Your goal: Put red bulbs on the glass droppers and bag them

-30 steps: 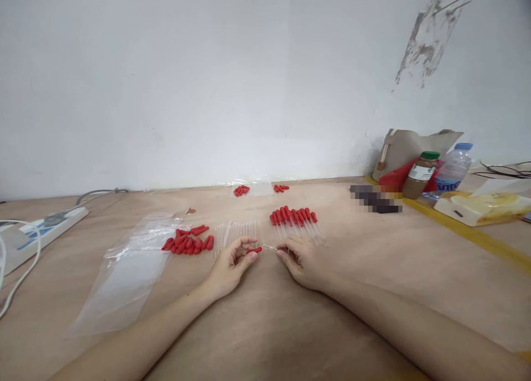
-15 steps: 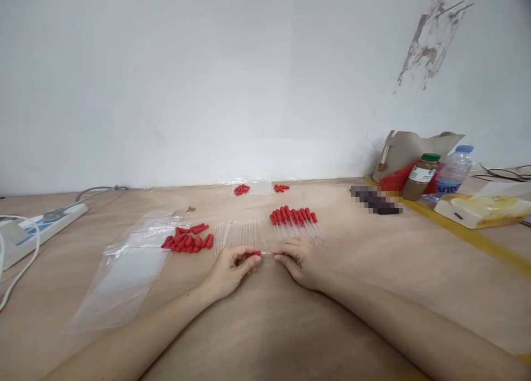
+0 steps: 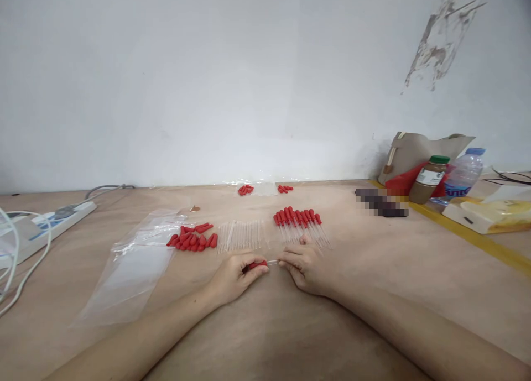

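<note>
My left hand (image 3: 239, 276) is closed around a red rubber dropper bulb (image 3: 258, 265), its open end facing right. My right hand (image 3: 302, 266) pinches a thin clear glass tube (image 3: 272, 262), whose left end meets the mouth of the bulb; how deep it sits inside I cannot tell. Behind my left hand lies a row of bare glass tubes (image 3: 239, 235). Beyond my right hand several droppers with red bulbs (image 3: 296, 217) lie side by side. A heap of loose red bulbs (image 3: 191, 240) rests to the left.
A flat clear plastic bag (image 3: 133, 270) lies left, near a white power strip (image 3: 62, 226) with cables. Small groups of red bulbs (image 3: 245, 189) lie by the wall. At right stand a green-capped bottle (image 3: 430, 177), a water bottle (image 3: 465, 173), a beige bag (image 3: 431, 144) and a tissue pack (image 3: 489, 215).
The view has shifted slightly. Both hands sit a little lower on the table, still holding bulb and tube end to end, and more of the red bulb shows in my left hand.
</note>
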Demonstrator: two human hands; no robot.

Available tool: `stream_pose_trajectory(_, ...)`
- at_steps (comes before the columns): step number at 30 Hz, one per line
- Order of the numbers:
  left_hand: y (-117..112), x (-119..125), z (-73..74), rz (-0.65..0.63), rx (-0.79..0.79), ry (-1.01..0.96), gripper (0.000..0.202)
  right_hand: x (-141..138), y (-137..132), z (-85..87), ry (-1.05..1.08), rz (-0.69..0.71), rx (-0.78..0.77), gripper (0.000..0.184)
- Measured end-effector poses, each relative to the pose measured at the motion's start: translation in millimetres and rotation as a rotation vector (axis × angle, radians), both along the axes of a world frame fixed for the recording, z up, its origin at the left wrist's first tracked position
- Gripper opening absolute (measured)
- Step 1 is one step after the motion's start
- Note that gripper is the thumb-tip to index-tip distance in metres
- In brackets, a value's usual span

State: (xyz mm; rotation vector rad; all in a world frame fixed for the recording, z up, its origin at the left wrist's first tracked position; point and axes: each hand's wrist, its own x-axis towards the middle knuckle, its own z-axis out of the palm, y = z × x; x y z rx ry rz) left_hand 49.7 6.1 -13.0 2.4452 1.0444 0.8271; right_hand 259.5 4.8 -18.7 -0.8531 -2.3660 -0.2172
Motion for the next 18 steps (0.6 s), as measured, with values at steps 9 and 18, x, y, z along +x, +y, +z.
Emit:
stream_pose_trajectory(9,-1.3,-0.8,1.7,-0.062,0.043,0.012,0.023,-8.9,0.3,-6.5,0.015,0.034,-0.084,0.02)
stream_pose_trajectory(18,3.3,-10.6,0.2,0.039,0.031,-0.073,0.024,-8.2,-10.9,19.4,-0.115,-0.113,-0.13,0.02)
